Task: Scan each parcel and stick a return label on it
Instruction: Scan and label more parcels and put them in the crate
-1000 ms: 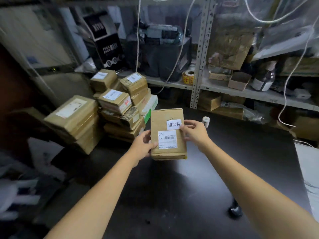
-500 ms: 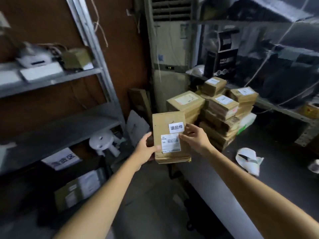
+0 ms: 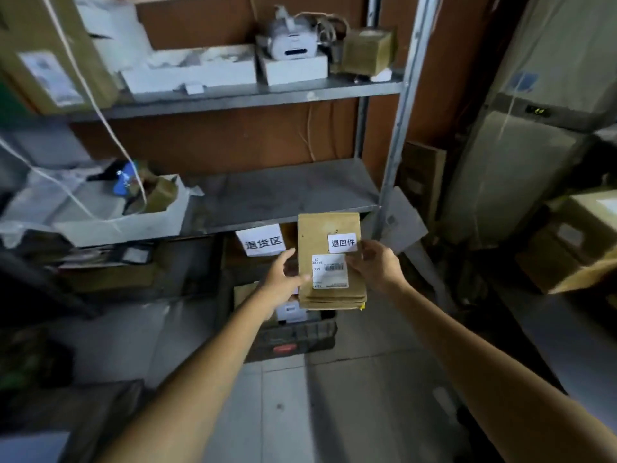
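Parcel (image 3: 317, 233): flat brown cardboard parcel, held upright in mid-air in front of the rack and above the crate, printed face towards the camera; its lower edge shows layered cardboard.
Return label (image 3: 342, 243): small white sticker printed 退回件, stuck on the upper right of the parcel's face, just above the shipping label.
Shipping label (image 3: 330, 271): white, with a barcode, at the middle of the face; its text runs sideways.
Left grip (image 3: 282, 280): grasping the parcel's left edge, thumb on the front face beside the shipping label, one finger pointing up along the edge; the other fingers are hidden behind.
Right grip (image 3: 379, 265): grasping the parcel's right edge, thumb on the front at the shipping label's right side, fingertips just beside the return label.
Crate (image 3: 293, 339): black plastic, on the floor under the rack, directly below the parcel; it holds white-labelled items, partly hidden.
Sign (image 3: 262, 242): white sheet printed 退货区, at the front of the middle shelf, just left of the parcel.
Rack (image 3: 397, 135): grey metal shelving against a brown wall.
Middle shelf (image 3: 283, 192): a white tray (image 3: 133, 225) of blurred items sits at its left.
Upper shelf (image 3: 233, 96): a white device (image 3: 293, 45) on a white box (image 3: 293, 70), with a small brown carton (image 3: 367, 51) to the right.
Air-conditioning unit (image 3: 534, 145): tall, beige, floor-standing, right of the rack.
Cartons (image 3: 574, 242): brown, at the right edge.
Floor (image 3: 334, 396): pale tiles.
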Motion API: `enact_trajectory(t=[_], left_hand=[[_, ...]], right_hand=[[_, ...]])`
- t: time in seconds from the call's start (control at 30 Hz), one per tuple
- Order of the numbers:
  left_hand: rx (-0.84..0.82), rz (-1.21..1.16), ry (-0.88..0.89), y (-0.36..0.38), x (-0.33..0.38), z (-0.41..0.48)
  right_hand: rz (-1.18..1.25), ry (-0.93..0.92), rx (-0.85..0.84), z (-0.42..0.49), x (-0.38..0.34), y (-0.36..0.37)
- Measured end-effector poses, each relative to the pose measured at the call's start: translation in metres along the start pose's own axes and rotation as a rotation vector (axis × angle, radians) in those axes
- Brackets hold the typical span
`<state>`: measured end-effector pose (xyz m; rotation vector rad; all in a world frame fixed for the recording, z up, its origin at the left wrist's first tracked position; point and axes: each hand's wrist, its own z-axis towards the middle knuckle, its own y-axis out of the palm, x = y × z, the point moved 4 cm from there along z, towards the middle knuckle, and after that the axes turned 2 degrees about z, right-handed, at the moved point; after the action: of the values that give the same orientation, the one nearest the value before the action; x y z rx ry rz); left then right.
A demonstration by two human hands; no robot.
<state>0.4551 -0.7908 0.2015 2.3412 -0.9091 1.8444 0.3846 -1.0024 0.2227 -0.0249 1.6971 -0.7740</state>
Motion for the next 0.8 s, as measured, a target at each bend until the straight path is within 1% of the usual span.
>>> enact_trajectory(t=[0.07,0.27,0.4,0.5,0.6,0.7,0.8], left_hand=[[0.036,-0.018,-0.044,-0.034,-0.024,0.013],[0.125,-0.121,-0.209,-0.098,-0.085,0.073],[0.151,-0.241,-0.299,-0.126,-0.120,0.127],[0.183,-0.274,-0.344,-0.143,-0.146,0.169],[0.172,-0.266,-0.348,-0.158,-0.180,0.218],[0.150,-0.252,-0.397,-0.166,-0.235,0.264],[0.118,-0.241,-0.452,-0.166,-0.301,0.310]], right_hand=[[-0.056,-0.015,-0.059,0.017,-0.010,0.041],[-0.060,-0.009,-0.247,0.087,-0.011,0.156],[0.033,0.066,-0.370,0.154,0.002,0.229],[0.030,0.111,-0.453,0.203,0.017,0.279],[0.023,0.142,-0.509,0.245,0.037,0.329],[-0.018,0.153,-0.530,0.278,0.068,0.381],[-0.026,0.213,-0.541,0.305,0.113,0.438]])
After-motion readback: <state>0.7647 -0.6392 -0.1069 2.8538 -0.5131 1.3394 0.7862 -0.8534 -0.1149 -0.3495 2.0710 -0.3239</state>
